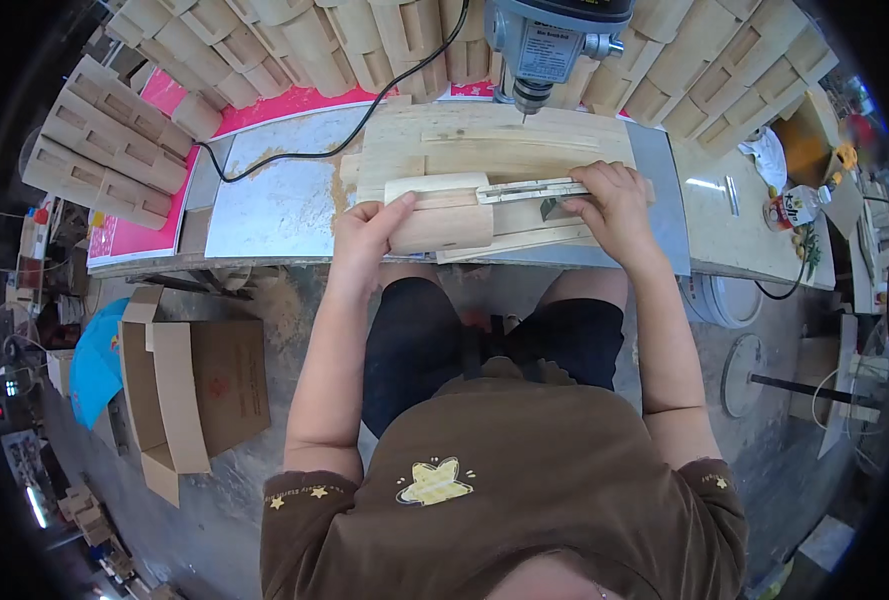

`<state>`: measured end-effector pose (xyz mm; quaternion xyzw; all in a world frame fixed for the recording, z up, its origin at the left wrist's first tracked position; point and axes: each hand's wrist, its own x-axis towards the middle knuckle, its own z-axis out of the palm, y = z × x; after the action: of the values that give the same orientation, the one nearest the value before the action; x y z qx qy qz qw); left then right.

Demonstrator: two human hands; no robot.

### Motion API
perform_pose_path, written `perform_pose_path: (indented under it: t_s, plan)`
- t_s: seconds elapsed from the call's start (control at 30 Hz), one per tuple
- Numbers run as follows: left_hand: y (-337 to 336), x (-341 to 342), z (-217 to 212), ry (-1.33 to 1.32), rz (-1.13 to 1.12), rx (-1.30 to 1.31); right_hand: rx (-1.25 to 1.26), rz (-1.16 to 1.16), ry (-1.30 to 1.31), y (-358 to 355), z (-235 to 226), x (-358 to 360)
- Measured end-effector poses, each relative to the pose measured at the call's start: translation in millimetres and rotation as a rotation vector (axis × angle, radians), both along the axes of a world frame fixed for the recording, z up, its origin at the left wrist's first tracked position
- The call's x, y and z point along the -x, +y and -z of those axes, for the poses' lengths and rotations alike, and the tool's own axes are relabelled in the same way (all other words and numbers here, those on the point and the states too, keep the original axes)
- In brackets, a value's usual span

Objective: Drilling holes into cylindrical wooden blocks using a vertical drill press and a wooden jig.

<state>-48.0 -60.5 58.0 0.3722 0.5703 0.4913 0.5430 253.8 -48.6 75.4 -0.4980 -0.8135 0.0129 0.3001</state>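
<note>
My left hand is closed round the left end of a pale, rounded wooden piece, its thumb lying on top. My right hand pinches the right end of a narrow, whitish, slotted strip. The strip's left end meets the rounded piece's upper right part; whether it is fastened there I cannot tell. Beneath my right fingers sits a small dark green object, partly hidden. Both hands are over a wooden board with thin slats on it. Behind them hangs the chuck of a bench drill, its thin bit above the board.
Rows of similar rounded wooden pieces stand along the back and left of the bench. A black cable crosses the bench's left part. To the right is a plastic bottle. An open cardboard box and blue umbrella-like fabric are on the floor.
</note>
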Motion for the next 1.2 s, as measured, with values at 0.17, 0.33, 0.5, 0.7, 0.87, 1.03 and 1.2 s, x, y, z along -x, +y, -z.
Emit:
perform_pose_path:
  t_s: [0.17, 0.33, 0.5, 0.7, 0.87, 1.03, 1.2]
  plan:
    - [3.4, -32.0, -2.1, -0.082, 0.146, 0.015, -0.048, 0.059, -0.014, -2.4, 3.9, 5.2]
    - [11.7, -64.2, 7.7, 0.052, 0.242, -0.077, -0.031, 0.114, -0.035, -4.5, 4.1, 1.8]
    - [2.4, -61.5, 12.2, 0.264, 0.256, -0.211, -0.148, 0.182, -0.077, -13.4, 5.4, -4.9]
    - [-9.6, -60.3, 46.4, 0.654, 0.211, -0.729, -0.147, 0.212, 0.076, -2.0, 18.1, -11.7]
    - [14.8, -71.4, 54.1, 0.912, 0.13, -0.772, -0.159, 0.258, 0.088, 26.8, 21.8, -16.7]
    - [46.1, -65.0, 50.9, 1.096, 0.061, -0.688, -0.134, 0.282, 0.079, 53.5, 27.1, -5.3]
    - [60.5, -41.1, 57.8, 0.943, 0.15, -0.617, -0.105, 0.311, 0.12, 49.3, 25.6, 11.6]
